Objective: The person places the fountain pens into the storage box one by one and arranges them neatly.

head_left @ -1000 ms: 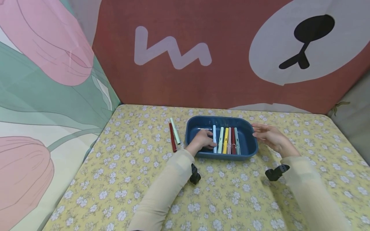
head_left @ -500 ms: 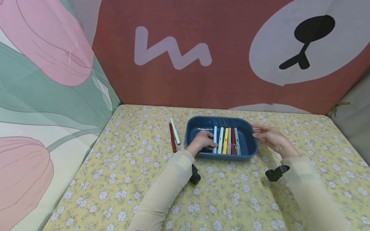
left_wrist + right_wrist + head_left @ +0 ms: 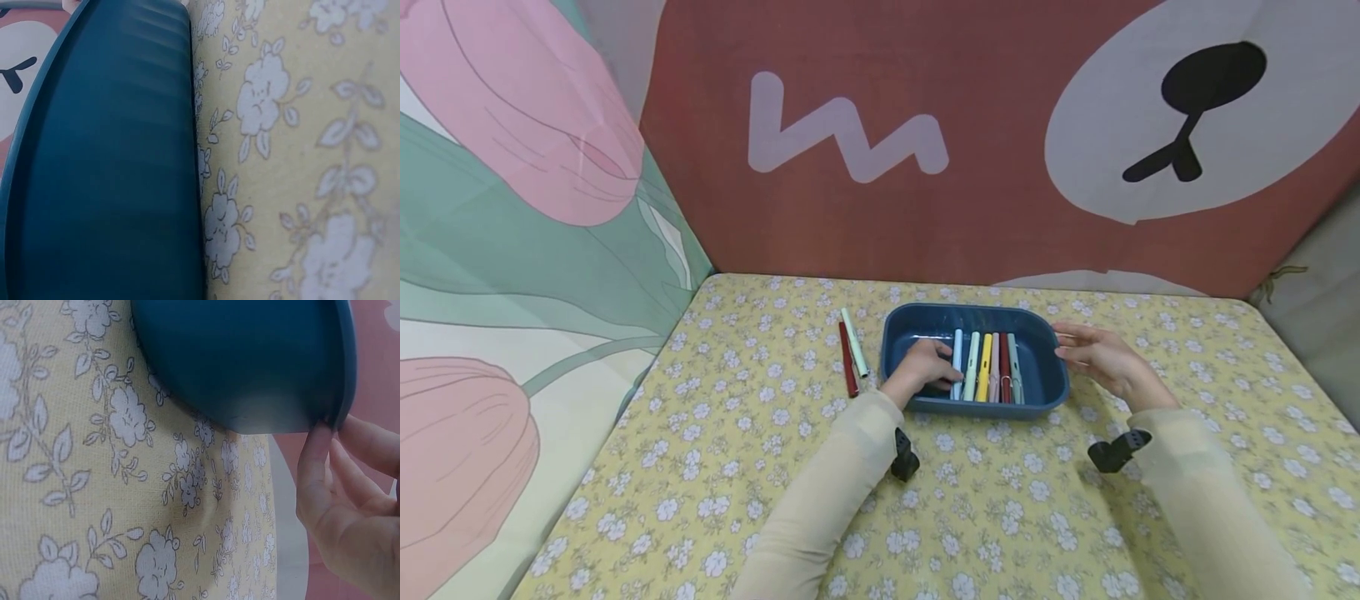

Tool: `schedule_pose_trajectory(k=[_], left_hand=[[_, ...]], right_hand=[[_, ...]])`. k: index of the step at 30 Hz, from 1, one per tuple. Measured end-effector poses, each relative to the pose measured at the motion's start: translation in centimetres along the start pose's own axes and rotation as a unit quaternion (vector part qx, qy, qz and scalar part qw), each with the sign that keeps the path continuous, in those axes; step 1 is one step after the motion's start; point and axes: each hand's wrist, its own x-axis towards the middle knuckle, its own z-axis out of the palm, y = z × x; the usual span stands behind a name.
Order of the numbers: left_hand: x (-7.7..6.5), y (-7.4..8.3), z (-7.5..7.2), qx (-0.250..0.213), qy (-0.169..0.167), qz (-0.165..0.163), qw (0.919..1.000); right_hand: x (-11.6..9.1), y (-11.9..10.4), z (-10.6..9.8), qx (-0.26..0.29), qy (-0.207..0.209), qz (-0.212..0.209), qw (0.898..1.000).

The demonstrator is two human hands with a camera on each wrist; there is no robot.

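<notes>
A dark blue plastic tray (image 3: 985,409) holds several pens lying side by side. My left hand (image 3: 922,364) reaches over the near rim and pinches a light blue pen (image 3: 958,354), the leftmost of the row; its thumb tip overlaps the pen's lower part. To the right lie a pale green pen (image 3: 972,362), a yellow pen (image 3: 985,362), then pink, dark red and grey-green ones. At the tray's right end my right hand (image 3: 1101,358) grips the rim, with thumb and fingers on either side of the edge (image 3: 350,369). The left wrist view has only the tray's outer wall (image 3: 112,156), no left fingers.
Left of the tray, a dark red pen (image 3: 848,360) and a pale green pen (image 3: 854,343) lie close together on the yellow floral tablecloth (image 3: 722,467). Behind the table stands a printed brown fabric backdrop (image 3: 850,233).
The light blue pen has shifted slightly toward the pale green pen and toward me, with my left fingers staying at it. My right hand keeps its place on the rim.
</notes>
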Motion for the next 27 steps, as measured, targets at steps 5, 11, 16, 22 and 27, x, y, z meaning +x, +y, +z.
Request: schedule_pose_trajectory(k=[5, 11, 16, 22, 27], left_hand=[[-0.1, 0.1, -0.1, 0.003, -0.001, 0.0, 1.0], [-0.3, 0.4, -0.3, 0.002, 0.001, 0.005, 1.0], [-0.4, 0.7, -0.6, 0.003, -0.004, 0.008, 1.0], [-0.3, 0.7, -1.2, -0.009, -0.012, 0.017, 0.9997], [-0.5, 0.8, -2.0, -0.028, -0.006, 0.042, 0.9987]], right_hand=[[0.0, 0.1, 0.0, 0.0, -0.003, -0.001, 1.0], [0.0, 0.1, -0.1, 0.002, -0.003, -0.002, 1.0], [0.0, 0.1, -0.1, 0.004, 0.0, -0.003, 1.0], [0.0, 0.1, -0.1, 0.003, 0.0, -0.002, 1.0], [0.1, 0.2, 0.0, 0.005, 0.004, -0.001, 1.0]])
